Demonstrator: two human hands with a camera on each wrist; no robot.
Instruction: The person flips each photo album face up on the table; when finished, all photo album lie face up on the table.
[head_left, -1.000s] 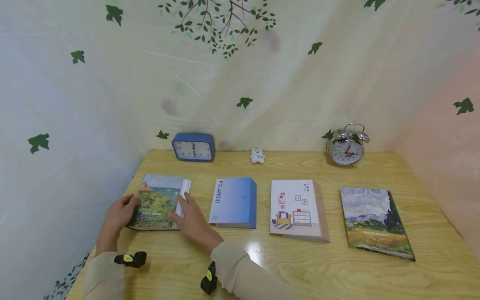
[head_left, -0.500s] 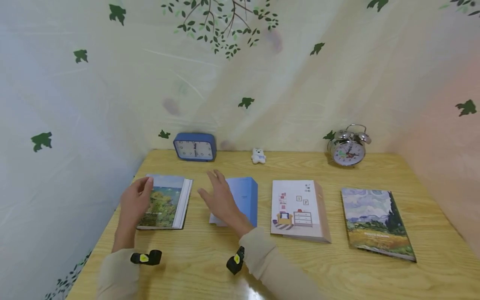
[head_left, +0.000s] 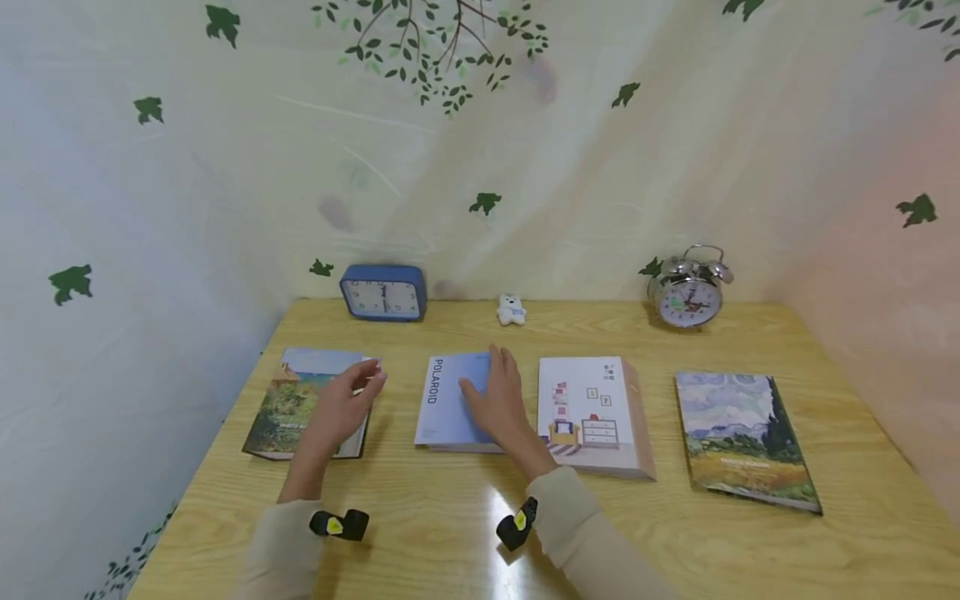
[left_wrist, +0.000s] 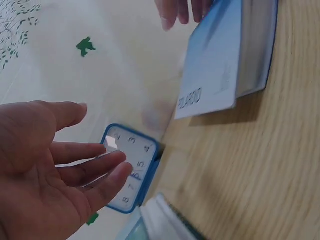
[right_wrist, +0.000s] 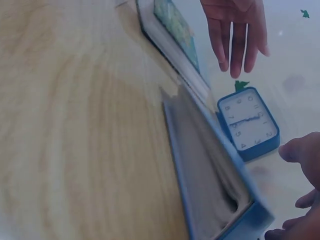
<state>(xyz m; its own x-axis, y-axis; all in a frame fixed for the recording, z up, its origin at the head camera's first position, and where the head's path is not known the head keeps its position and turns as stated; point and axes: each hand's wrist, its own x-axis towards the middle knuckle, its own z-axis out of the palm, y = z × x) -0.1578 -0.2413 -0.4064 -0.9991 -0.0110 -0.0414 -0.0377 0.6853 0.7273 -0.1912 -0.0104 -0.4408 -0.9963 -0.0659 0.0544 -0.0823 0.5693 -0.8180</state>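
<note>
Since earlier frame, we see left hand [head_left: 341, 412] and right hand [head_left: 501, 404] shifted rightward. Both loosely spread, gripping nothing; right over blue album [head_left: 448, 412], contact unclear. Album lies on surface [head_left: 423, 533] between seaside-painted album [head_left: 291, 400] and white album [head_left: 576, 400]. We judge it stiff, fairly heavy, slick; best held by side edges. Cover reads "POLAROID".

The blue album [head_left: 447, 412] looks smooth — the wooden table [head_left: 427, 525], patchily glossy.

Around me hangs pale, creased sheeting [head_left: 420, 192] — leafy branches [head_left: 457, 32] and scattered green shapes [head_left: 486, 202] across it — while before me the wood-grained desk [head_left: 420, 542] catches a white glare [head_left: 500, 510] on its near side.
</note>
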